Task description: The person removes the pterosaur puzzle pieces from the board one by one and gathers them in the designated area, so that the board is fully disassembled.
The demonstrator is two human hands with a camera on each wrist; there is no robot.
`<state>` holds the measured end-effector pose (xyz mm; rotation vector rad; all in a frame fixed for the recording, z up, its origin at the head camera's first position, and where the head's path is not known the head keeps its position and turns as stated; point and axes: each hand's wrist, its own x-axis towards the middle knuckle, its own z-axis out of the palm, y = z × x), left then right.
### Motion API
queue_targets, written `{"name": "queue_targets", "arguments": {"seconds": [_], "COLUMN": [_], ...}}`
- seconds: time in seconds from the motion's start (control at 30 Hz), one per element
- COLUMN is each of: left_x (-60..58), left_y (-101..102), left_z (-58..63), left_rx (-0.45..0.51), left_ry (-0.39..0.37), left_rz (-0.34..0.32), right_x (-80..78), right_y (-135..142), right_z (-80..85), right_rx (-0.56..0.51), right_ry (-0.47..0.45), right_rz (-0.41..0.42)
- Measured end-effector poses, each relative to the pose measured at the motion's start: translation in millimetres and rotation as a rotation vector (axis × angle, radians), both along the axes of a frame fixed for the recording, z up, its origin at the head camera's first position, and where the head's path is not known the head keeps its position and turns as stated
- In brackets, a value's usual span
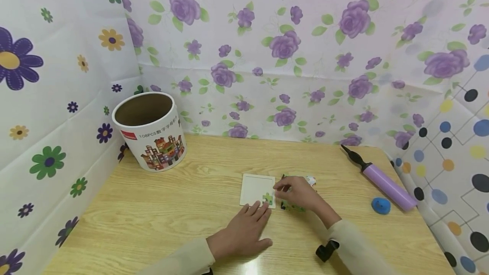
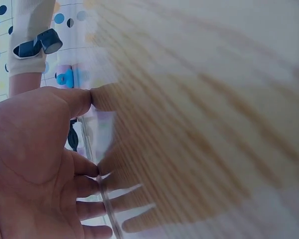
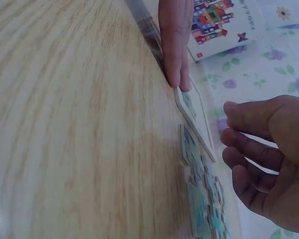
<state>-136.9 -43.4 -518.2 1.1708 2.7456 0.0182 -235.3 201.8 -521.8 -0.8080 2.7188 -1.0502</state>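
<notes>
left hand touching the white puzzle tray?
Touching. The right wrist view shows the left hand with its fingertips pressed on the near edge of the white puzzle tray, no gap.

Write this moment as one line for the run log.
left hand: flat, fingertips at tray edge | right hand: over loose pieces, nothing visibly held | one piece in tray corner

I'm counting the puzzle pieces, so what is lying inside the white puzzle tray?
One green piece sits in the near right corner of the white tray; the rest shows bare. The left hand touches the tray's near edge, the right hand covers loose pieces beside it.
</notes>
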Motion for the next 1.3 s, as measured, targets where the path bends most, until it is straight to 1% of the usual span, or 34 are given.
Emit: {"name": "queue_targets", "arguments": {"seconds": [0.2,0.37,0.63,0.8,0.93,1.17,1.3], "left_x": [0.6,0.8,0.8,0.6,1.1,2.6,2.0], "left_y": [0,0,1,0,0,-1,-2], "left_z": [-0.7,-2.3,-3.0,-0.9,0.4,2.1,1.6], "left_rx": [0.010,-0.006,-0.019,-0.011,-0.001,0.001,0.022], "left_ry": [-0.001,0.012,0.040,0.037,0.021,0.006,0.003], "left_rz": [-0.010,-0.010,-0.012,-0.015,-0.011,-0.005,-0.011], "right_x": [-4.0,-4.2,-5.3,-5.4,-6.0,-7.0,-6.4], "right_y": [-13,-20,-22,-21,-22,-26,-28], "right_z": [-5.5,-4.5,-5.0,-3.9,-3.3,-3.7,-2.5], "right_rx": [0.025,0.055,0.087,0.106,0.125,0.176,0.200], "right_ry": [-0.023,-0.019,-0.011,-0.009,-0.002,0.064,0.087], "right_rz": [0.013,0.015,0.052,0.069,0.077,0.105,0.105]}}
